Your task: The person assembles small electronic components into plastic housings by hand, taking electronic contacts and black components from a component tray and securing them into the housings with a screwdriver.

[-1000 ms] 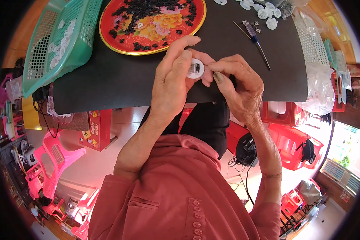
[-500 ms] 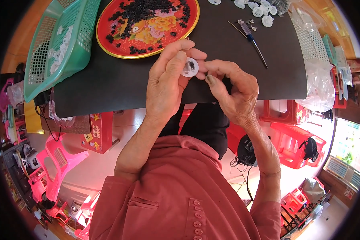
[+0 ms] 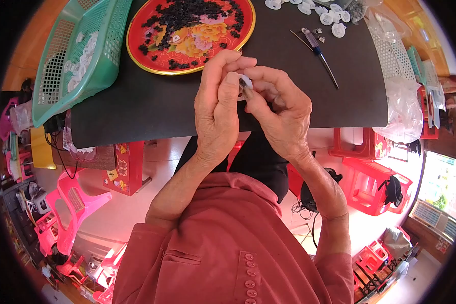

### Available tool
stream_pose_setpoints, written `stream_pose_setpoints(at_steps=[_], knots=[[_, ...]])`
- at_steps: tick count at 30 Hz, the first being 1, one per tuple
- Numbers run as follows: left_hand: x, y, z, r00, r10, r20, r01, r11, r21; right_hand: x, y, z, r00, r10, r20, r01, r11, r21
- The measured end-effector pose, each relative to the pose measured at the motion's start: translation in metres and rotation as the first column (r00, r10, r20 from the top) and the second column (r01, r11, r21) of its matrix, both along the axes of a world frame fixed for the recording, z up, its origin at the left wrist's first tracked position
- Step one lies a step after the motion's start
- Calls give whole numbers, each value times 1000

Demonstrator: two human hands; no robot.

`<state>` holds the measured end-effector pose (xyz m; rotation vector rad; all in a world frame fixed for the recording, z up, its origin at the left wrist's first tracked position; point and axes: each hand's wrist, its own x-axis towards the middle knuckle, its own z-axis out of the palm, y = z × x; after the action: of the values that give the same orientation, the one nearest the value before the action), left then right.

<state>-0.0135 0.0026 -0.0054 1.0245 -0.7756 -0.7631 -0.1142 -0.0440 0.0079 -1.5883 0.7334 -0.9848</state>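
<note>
Above the table's near edge, my left hand [image 3: 219, 106] grips a small round white plastic disc [image 3: 248, 80] between thumb and fingers. A small black part shows on the disc's face. My right hand [image 3: 283, 109] is closed at the disc's right side, its thumb tip pressed down by the black part. The fingers cover much of the disc, so how the black part sits on it is hidden. Beyond my hands lies a red flowered tray [image 3: 159, 65] with a gold rim, strewn with many small black parts [image 3: 192, 15].
A green plastic basket [image 3: 104, 66] with white pieces [image 3: 83, 63] stands at left. On the dark table [image 3: 339, 109] lie a screwdriver [image 3: 325, 63], small metal bits and several white discs [image 3: 338, 30] at far right. A clear plastic bag [image 3: 403, 109] hangs over the right edge.
My right hand has moved left and its thumb now presses on the disc's face. My left hand has shifted slightly right. The disc is more covered by fingers.
</note>
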Motion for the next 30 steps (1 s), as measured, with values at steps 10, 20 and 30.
stream_pose_setpoints(at_steps=[10,20,30], knots=[[9,9,1,977,-171,-125,183,979,89,-4,-7,-1,995,33,96,-47,988,149],[14,7,5,936,-281,-213,291,957,16,-9,-12,5,975,16,222,-93,935,342],[17,6,5,901,-304,-309,321,947,4,-7,-10,4,987,16,163,-62,958,281]])
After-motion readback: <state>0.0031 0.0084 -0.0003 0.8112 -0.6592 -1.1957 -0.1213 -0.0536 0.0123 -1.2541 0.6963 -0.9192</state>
